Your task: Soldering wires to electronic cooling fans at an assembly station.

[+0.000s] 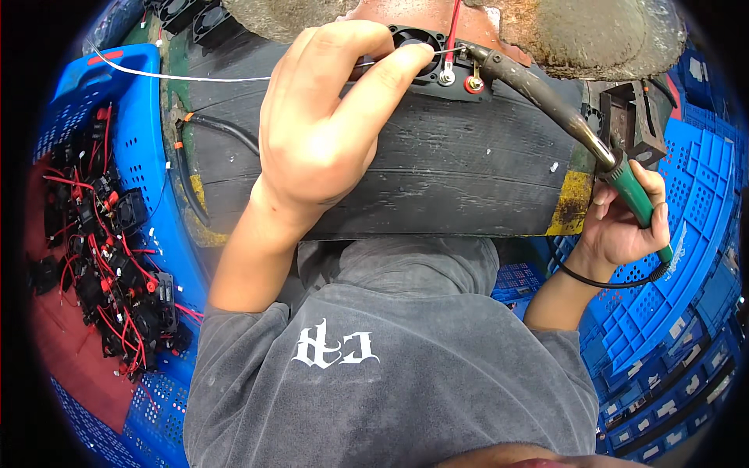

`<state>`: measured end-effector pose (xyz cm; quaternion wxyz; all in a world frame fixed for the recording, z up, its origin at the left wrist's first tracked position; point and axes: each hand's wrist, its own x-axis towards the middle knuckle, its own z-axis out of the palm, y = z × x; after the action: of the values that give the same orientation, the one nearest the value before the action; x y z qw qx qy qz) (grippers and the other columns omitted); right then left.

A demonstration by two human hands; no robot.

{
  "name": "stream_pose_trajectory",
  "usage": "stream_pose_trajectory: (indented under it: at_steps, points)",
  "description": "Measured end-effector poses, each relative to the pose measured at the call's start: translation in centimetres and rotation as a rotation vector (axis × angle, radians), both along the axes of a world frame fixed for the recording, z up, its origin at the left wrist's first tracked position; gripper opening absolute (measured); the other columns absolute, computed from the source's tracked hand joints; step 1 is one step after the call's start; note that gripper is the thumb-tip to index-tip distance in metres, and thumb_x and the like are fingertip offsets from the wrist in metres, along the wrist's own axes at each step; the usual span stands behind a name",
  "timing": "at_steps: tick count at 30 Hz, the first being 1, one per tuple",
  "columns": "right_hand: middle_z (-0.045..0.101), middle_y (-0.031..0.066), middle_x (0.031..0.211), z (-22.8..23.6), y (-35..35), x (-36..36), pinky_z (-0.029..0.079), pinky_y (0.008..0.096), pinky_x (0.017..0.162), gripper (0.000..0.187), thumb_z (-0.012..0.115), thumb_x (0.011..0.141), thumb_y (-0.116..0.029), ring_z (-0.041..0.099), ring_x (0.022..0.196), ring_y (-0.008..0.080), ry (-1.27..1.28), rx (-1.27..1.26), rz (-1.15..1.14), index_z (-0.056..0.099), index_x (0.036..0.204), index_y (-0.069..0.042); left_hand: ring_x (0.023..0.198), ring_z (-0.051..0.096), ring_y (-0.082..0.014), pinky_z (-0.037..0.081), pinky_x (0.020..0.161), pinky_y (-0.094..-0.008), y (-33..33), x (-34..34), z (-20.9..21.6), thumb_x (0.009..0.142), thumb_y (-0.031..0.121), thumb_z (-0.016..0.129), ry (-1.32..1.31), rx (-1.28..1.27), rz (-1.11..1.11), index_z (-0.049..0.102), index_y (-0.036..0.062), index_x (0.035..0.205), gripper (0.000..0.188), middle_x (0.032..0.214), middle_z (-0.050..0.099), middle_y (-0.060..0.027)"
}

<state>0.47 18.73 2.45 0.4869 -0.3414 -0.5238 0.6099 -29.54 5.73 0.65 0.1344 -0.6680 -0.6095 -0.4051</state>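
My left hand pinches a thin silvery solder wire between thumb and index finger; its tail trails off to the left. In my right hand is the green handle of a soldering iron. The iron's dark shaft slants up and left, its tip meeting the solder's end over a black panel with a small fan. Two screw terminals sit on this panel: a silver one and a red-ringed one. A red wire rises at the silver terminal. My left fingers partly cover the fan.
At left, a blue perforated crate stands by a pile of black fan parts with red wires. A black cable lies on the dark bench. Beyond the panel are thick crusted slabs. A metal bracket and blue crates are at right.
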Motion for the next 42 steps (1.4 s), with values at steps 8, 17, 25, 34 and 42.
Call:
stream_pose_trajectory:
  at_steps: [8, 17, 25, 34, 42]
  points:
    - [0.065, 0.0205, 0.075, 0.9, -0.2, 0.4, 0.040, 0.0263, 0.047, 0.058, 0.041, 0.092, -0.044, 0.053, 0.050, 0.0184, -0.006, -0.008, 0.031, 0.064, 0.108, 0.008, 0.081, 0.061, -0.0199, 0.051, 0.069, -0.0285, 0.1, -0.2, -0.3, 0.066, -0.015, 0.068, -0.003, 0.032, 0.006, 0.076, 0.0002, 0.101, 0.039, 0.093, 0.060, -0.0098]
    - [0.064, 0.0199, 0.075, 1.4, 0.4, 0.6, 0.040, 0.0259, 0.044, 0.059, 0.041, 0.092, -0.044, 0.052, 0.049, 0.0184, -0.018, 0.016, 0.099, 0.063, 0.107, 0.009, 0.075, 0.060, -0.0226, 0.050, 0.065, -0.0327, 0.2, -0.3, -0.6, 0.063, 0.000, 0.069, -0.020, 0.120, 0.016, 0.075, 0.0018, 0.097, 0.035, 0.088, 0.060, -0.0088]
    - [0.062, 0.0190, 0.073, 1.9, 0.6, 0.5, 0.039, 0.0240, 0.042, 0.059, 0.042, 0.091, -0.044, 0.053, 0.049, 0.0180, -0.043, 0.040, 0.124, 0.062, 0.106, 0.010, 0.080, 0.061, -0.0192, 0.050, 0.067, -0.0277, -0.2, -0.4, -0.2, 0.069, -0.012, 0.072, -0.035, 0.068, 0.012, 0.076, 0.0007, 0.100, 0.034, 0.093, 0.060, -0.0089]
    - [0.063, 0.0195, 0.074, 1.9, 0.6, 0.2, 0.039, 0.0236, 0.042, 0.058, 0.042, 0.091, -0.043, 0.053, 0.048, 0.0181, -0.056, 0.043, 0.143, 0.062, 0.106, 0.009, 0.075, 0.062, -0.0238, 0.051, 0.065, -0.0320, -0.1, -0.4, -0.4, 0.064, -0.007, 0.073, -0.052, 0.165, 0.021, 0.074, 0.0007, 0.096, 0.032, 0.089, 0.060, -0.0098]
    - [0.065, 0.0220, 0.075, 1.2, 0.0, 1.4, 0.040, 0.0247, 0.042, 0.061, 0.040, 0.092, -0.045, 0.054, 0.047, 0.0193, 0.048, -0.019, 0.016, 0.062, 0.106, 0.010, 0.073, 0.062, -0.0229, 0.050, 0.061, -0.0326, -0.3, -0.8, -0.3, 0.063, -0.002, 0.075, 0.031, 0.189, 0.077, 0.075, 0.0022, 0.094, 0.031, 0.088, 0.061, -0.0091]
